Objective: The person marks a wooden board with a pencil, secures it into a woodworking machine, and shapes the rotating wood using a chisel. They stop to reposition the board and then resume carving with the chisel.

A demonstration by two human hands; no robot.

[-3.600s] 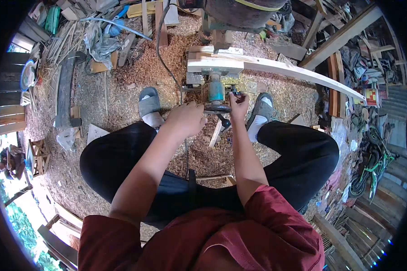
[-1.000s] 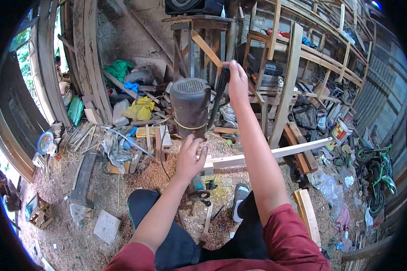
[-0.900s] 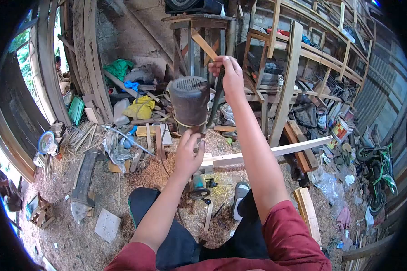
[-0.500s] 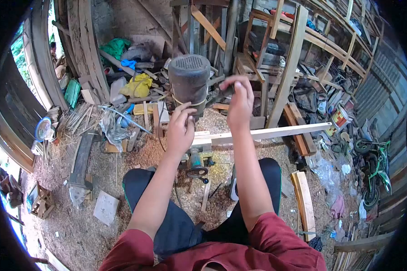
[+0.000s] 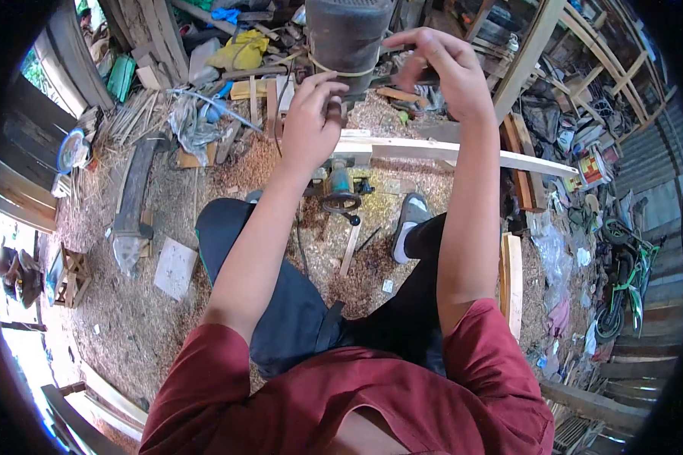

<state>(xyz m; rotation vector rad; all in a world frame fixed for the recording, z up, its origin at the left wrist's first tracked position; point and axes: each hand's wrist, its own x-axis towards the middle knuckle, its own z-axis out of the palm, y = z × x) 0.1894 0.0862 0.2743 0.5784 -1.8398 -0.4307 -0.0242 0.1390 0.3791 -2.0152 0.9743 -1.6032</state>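
A dark, cylindrical machine head [image 5: 347,38] with a vented top stands upright at the top centre, a yellowish band around its lower part. Against its lower left side is my left hand [image 5: 311,117], its fingers bent; whether they grip anything is hidden. To the right of the machine my right hand [image 5: 451,72] is raised with curled fingers, partly blurred, near a dark part. Below the machine lies a long pale wooden beam [image 5: 463,152], running to the right. Under the beam's left end is a green vise-like part [image 5: 340,180] with a round black handwheel [image 5: 341,202].
Wood shavings cover the floor [image 5: 265,182]. Scrap wood, a yellow bag [image 5: 239,51] and plastic lie at the back left. At the right are a paint bucket [image 5: 593,168], a small green bike [image 5: 630,284] and an upright post [image 5: 531,57].
The view has tilted down and the machine stands higher in it. My right hand has moved right relative to the machine. A shoe now shows beside my right leg.
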